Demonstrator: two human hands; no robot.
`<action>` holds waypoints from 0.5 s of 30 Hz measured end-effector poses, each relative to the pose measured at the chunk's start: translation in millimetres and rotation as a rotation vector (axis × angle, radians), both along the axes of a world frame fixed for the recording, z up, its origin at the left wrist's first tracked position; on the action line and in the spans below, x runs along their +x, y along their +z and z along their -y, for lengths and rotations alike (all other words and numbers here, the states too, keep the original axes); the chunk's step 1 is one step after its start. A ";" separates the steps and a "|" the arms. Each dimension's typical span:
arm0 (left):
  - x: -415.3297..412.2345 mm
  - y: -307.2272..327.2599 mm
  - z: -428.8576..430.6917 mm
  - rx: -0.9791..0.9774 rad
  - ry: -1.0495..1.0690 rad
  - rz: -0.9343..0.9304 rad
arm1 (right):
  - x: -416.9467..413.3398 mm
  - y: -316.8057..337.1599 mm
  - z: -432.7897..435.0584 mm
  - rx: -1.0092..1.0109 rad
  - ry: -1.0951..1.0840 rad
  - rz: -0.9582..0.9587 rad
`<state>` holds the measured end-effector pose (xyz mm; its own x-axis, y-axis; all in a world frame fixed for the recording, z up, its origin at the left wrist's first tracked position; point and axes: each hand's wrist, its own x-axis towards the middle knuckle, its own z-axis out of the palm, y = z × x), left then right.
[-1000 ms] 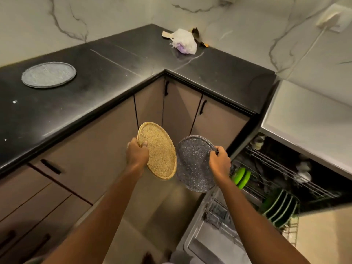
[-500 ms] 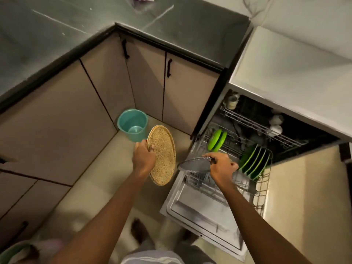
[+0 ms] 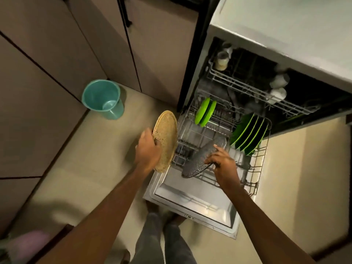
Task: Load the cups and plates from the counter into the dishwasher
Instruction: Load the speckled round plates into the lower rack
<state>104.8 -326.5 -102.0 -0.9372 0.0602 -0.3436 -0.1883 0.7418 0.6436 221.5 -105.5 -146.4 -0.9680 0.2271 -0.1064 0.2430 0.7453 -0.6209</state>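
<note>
Gripping the tan plate (image 3: 166,137) upright, the left hand (image 3: 148,151) hovers beside the lower rack (image 3: 265,147); the right hand (image 3: 222,165) holds the grey plate (image 3: 201,160) tilted inside.

Lower rack (image 3: 264,155) holds green plates (image 3: 247,132), grey plate (image 3: 198,162); teal bucket (image 3: 103,99) on floor (image 3: 85,159).

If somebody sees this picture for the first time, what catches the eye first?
The bright green plates standing in the dishwasher's lower rack, at the right, stand out most. Nearer the viewer, the left hand holds a gold plate upright at the rack's left edge, and the right hand holds a grey glitter plate tilted into the rack. A teal bucket stands on the floor at the left.
</note>
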 end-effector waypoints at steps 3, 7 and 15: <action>-9.9 -36.7 -15.3 0.007 -0.031 0.021 | -1.9 -32.2 -8.2 -0.003 -0.003 -0.053; -20.3 -88.1 -29.0 -0.009 -0.059 0.036 | -11.5 -75.1 -15.8 0.006 -0.004 -0.092; -17.0 -152.2 -39.9 0.023 -0.083 0.035 | -40.9 -137.7 -26.1 0.036 0.116 -0.086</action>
<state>87.8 -286.6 -254.2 -0.9161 0.1455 -0.3736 -0.1495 0.7407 0.6550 180.6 -79.4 -284.1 -0.9933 0.1149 -0.0161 0.1009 0.7874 -0.6082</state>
